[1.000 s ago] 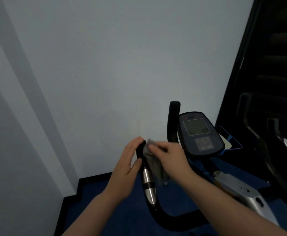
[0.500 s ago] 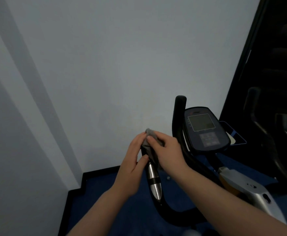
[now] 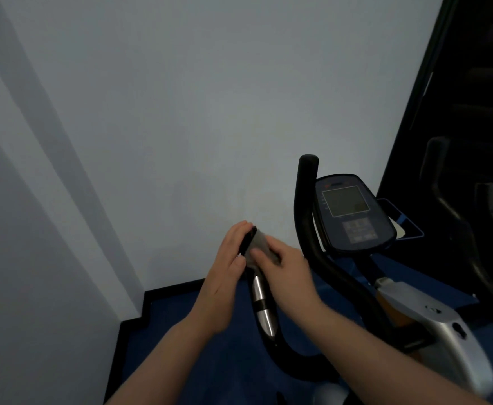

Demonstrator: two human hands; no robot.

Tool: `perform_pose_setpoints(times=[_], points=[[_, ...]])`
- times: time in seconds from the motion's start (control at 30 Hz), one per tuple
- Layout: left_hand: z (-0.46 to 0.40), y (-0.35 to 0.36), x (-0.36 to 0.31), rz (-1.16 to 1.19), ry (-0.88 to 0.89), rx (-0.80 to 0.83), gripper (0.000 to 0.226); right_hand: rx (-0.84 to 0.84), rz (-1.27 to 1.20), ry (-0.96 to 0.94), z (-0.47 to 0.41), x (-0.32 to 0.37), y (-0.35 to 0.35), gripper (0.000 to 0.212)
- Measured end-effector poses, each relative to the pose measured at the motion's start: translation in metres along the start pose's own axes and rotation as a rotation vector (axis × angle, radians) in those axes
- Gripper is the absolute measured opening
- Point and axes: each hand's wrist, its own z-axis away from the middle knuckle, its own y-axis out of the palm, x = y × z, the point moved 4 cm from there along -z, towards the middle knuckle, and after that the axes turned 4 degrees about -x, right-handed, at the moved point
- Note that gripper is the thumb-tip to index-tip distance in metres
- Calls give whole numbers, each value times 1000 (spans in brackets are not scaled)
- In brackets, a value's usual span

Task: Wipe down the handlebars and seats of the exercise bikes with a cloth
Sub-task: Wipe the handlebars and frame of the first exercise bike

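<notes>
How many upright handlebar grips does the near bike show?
2: the left grip between both hands under the cloth; the right grip bare beside the console.

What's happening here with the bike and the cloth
A person is wiping an exercise bike's left handlebar. The right hand presses a grey cloth against the grip's top end, while the left hand steadies that end from the other side. The other handlebar and the console are untouched at this moment.
</notes>
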Motion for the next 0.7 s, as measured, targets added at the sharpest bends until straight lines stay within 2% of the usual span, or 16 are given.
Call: perform_pose_setpoints(times=[0.13, 0.23, 0.33, 0.43, 0.57, 0.7], points=[[1, 2, 2, -3, 8, -38, 49, 55, 5, 128, 15, -14, -13, 20], [0, 4, 1, 2, 16, -60, 51, 28, 29, 7, -7, 8, -16, 14], [-2, 4, -1, 18, 26, -38, 55, -44, 38, -111, -21, 28, -9, 19], [-2, 3, 1, -1, 26, -46, 53, -49, 128, -101, -10, 15, -8, 16], [1, 5, 0, -22, 27, -81, 48, 47, 163, 15, 1, 0, -18, 10], [-1, 4, -4, -14, 17, -64, 53, -30, 91, -114, -28, 27, -16, 11]])
